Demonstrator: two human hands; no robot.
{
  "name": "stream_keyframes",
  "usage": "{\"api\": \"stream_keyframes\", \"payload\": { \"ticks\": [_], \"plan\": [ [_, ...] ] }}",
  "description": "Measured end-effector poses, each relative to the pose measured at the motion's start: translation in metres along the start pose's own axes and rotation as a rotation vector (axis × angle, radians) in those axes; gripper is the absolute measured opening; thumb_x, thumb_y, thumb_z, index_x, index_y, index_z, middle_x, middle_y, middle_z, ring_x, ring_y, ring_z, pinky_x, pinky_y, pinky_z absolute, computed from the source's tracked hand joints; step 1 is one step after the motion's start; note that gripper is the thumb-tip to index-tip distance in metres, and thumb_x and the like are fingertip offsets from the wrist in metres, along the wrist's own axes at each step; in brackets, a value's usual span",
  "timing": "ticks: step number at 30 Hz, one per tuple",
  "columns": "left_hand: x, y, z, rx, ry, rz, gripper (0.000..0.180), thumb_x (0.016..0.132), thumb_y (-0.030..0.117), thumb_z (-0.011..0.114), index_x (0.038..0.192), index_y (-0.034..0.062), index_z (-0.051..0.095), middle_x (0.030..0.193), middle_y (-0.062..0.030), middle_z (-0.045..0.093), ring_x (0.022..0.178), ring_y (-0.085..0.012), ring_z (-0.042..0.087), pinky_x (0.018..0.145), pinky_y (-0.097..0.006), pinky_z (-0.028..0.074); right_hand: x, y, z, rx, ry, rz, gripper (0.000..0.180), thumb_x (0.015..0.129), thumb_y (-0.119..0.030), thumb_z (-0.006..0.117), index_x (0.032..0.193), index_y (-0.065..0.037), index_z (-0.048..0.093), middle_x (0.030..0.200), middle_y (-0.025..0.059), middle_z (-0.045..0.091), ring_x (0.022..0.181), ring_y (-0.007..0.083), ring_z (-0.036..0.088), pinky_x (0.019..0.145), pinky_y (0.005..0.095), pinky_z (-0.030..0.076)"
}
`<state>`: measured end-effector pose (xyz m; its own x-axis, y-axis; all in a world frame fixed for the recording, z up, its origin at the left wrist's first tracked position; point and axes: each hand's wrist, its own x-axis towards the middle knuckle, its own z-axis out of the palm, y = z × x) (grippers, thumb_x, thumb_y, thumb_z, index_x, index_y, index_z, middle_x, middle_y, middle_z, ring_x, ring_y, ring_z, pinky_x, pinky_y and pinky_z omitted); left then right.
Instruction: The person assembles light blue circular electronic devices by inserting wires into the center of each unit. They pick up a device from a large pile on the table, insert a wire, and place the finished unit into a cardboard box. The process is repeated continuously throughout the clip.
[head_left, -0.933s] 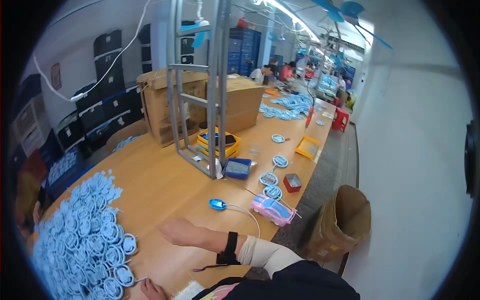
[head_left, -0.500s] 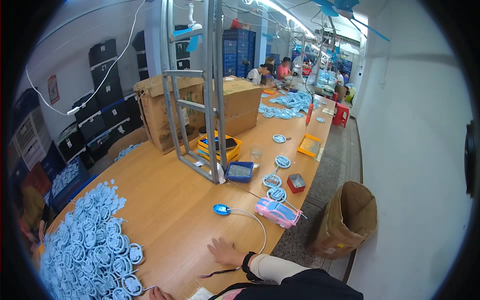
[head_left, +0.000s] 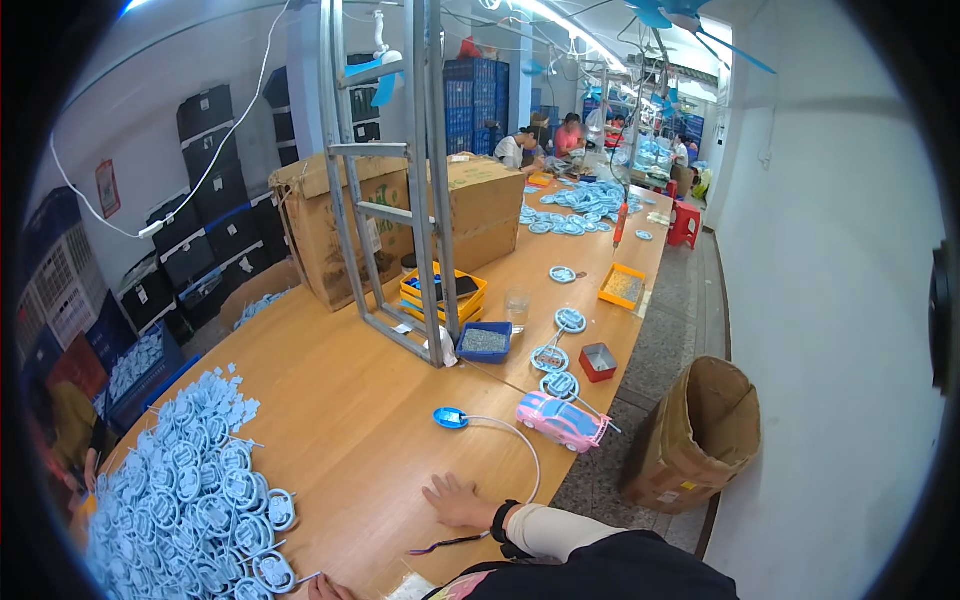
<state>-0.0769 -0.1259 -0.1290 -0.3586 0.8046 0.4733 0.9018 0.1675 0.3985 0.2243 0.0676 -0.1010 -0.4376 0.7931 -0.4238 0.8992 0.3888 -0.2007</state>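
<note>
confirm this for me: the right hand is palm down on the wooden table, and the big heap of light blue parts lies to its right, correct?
Not quite: the heap of light blue parts lies to the left of the right hand, as the head view shows. The hand is indeed palm down on the wooden table.

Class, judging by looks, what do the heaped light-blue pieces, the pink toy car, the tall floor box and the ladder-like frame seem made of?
Light-blue pieces: probably moulded plastic, fairly matt; shapes repeat uniformly.
Toy car: likely plastic, slightly glossy; smooth pink shell.
Box: cardboard, dull brown, with a creased, ragged rim.
Frame: apparently metal, dull sheen; slim grey bars.
</note>
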Motion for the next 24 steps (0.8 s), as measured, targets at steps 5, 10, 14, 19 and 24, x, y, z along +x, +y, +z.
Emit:
{"api": "stream_keyframes", "payload": {
  "ticks": [5, 10, 14, 19, 24],
  "plan": [
    [0.002, 0.005, -0.004, 0.011, 0.005, 0.006, 0.034, 0.081, 0.009, 0.05, 0.109, -0.0081, 0.056, 0.107, -0.0284, 0.056, 0.105, -0.0426, 0.048, 0.094, -0.048, 0.036, -0.006, -0.002, -0.004, 0.016, 0.002, -0.001, 0.075, 0.084, -0.036, 0.057, 0.145, -0.018, 0.016, 0.151, 0.0152, 0.007, 0.136, 0.042, 0.009, 0.09, 0.0717, 0.026],
    [0.002, 0.004, -0.004, 0.018, -0.007, 0.016, 0.035, 0.08, 0.008, 0.05, 0.11, -0.0079, 0.056, 0.108, -0.0284, 0.055, 0.105, -0.0426, 0.047, 0.093, -0.049, 0.037, -0.006, -0.002, -0.003, 0.013, 0.011, 0.004, 0.076, 0.083, -0.036, 0.057, 0.145, -0.018, 0.017, 0.151, 0.0153, 0.008, 0.136, 0.0421, 0.01, 0.089, 0.0721, 0.026],
    [-0.002, -0.002, -0.001, 0.037, 0.006, 0.035, 0.036, 0.08, 0.009, 0.051, 0.111, -0.0077, 0.055, 0.109, -0.0281, 0.055, 0.106, -0.0425, 0.046, 0.094, -0.049, 0.036, -0.007, -0.003, -0.002, 0.014, 0.021, 0.006, 0.076, 0.083, -0.036, 0.057, 0.145, -0.018, 0.017, 0.151, 0.0147, 0.009, 0.136, 0.0416, 0.01, 0.089, 0.0717, 0.027],
    [-0.003, -0.007, 0.002, 0.042, 0.004, 0.032, 0.036, 0.079, 0.009, 0.051, 0.11, -0.0077, 0.055, 0.109, -0.0278, 0.055, 0.107, -0.0424, 0.046, 0.094, -0.049, 0.036, -0.006, -0.004, -0.003, 0.009, 0.023, 0.006, 0.075, 0.083, -0.036, 0.058, 0.145, -0.018, 0.018, 0.151, 0.0143, 0.009, 0.136, 0.0411, 0.011, 0.088, 0.0716, 0.027],
    [0.001, 0.003, -0.003, 0.017, 0.002, 0.02, 0.035, 0.079, 0.009, 0.051, 0.11, -0.0072, 0.056, 0.108, -0.0277, 0.055, 0.107, -0.0426, 0.046, 0.094, -0.049, 0.036, -0.005, 0.0, -0.006, 0.005, 0.036, 0.006, 0.075, 0.083, -0.036, 0.058, 0.144, -0.018, 0.018, 0.151, 0.0141, 0.009, 0.136, 0.041, 0.012, 0.088, 0.0713, 0.028]
  ]
}}
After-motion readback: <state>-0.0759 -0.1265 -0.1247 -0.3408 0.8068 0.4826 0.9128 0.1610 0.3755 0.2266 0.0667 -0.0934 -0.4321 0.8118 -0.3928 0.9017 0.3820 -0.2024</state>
